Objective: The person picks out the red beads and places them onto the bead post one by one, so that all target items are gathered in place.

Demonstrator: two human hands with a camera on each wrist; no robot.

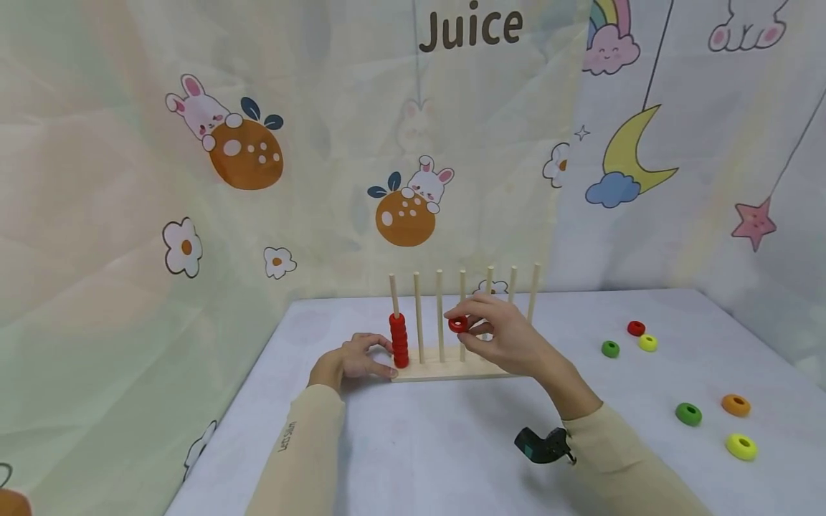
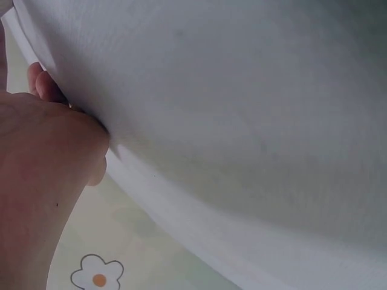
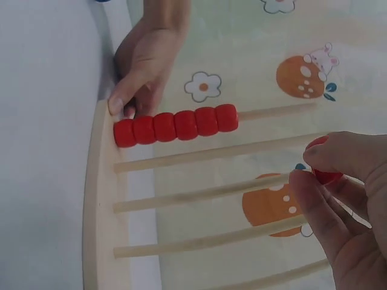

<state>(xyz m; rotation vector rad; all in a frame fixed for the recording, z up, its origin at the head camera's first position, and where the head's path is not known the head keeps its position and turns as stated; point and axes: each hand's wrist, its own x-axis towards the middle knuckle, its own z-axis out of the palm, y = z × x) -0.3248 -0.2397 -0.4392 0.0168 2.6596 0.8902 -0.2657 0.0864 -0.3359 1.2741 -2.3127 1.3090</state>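
A wooden peg stand (image 1: pixel 445 369) with a row of upright pegs stands on the white table. Its leftmost peg carries a stack of several red rings (image 1: pixel 399 340); the other pegs look bare. My left hand (image 1: pixel 364 356) grips the stand's left end, its thumb on the base (image 3: pixel 106 211) in the right wrist view. Between thumb and fingers, my right hand (image 1: pixel 506 333) pinches a single red ring (image 1: pixel 458 325), raised in front of the middle pegs. In the left wrist view, only part of the left hand (image 2: pixel 54 139) shows, and the stand is hidden.
On the right of the table lie a red ring (image 1: pixel 636 328), yellow rings (image 1: pixel 741 446), green rings (image 1: pixel 688 413) and an orange ring (image 1: pixel 736 405). A black device (image 1: pixel 542 446) is at the right sleeve. Behind the table hangs a printed curtain (image 1: pixel 323 179).
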